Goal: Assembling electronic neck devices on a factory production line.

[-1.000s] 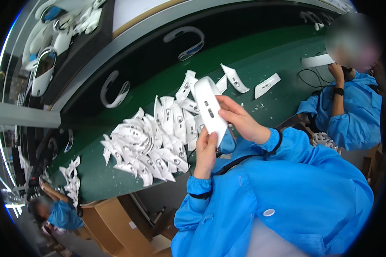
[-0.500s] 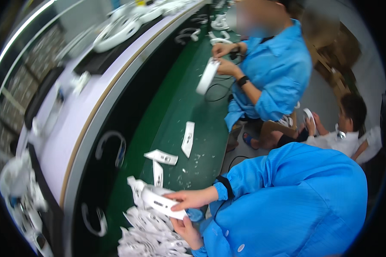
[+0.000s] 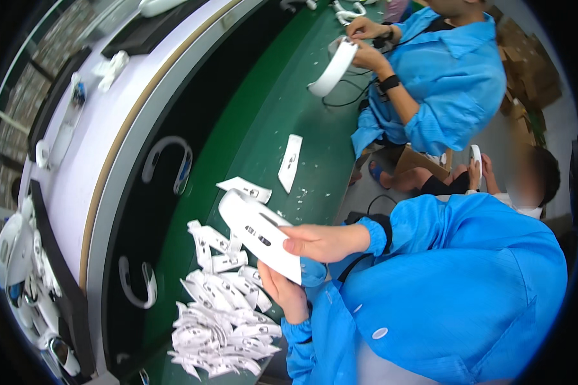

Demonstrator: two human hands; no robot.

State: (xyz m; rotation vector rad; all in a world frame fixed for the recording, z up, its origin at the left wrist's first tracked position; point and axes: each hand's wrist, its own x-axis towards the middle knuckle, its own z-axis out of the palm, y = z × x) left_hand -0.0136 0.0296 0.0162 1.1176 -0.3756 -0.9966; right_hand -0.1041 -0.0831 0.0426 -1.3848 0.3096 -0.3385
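- White slotted pieces (image 3: pixel 221 340), heaped.
- Curved plastic shell (image 3: pixel 253 238), held over the green table (image 3: pixel 257 151): likely light, stiff, slick; best taken by its long edges.
- Left hand (image 3: pixel 286 293): gripping its lower edge.
- Right hand (image 3: pixel 327 242): pinching its right side.

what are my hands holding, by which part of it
A white curved part, near its lower end: the right hand with its thumb on the slotted face, the left hand touching the lower edge.

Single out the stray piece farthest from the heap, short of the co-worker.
The white piece alone on the green tabletop; other strays lie nearer the heap.
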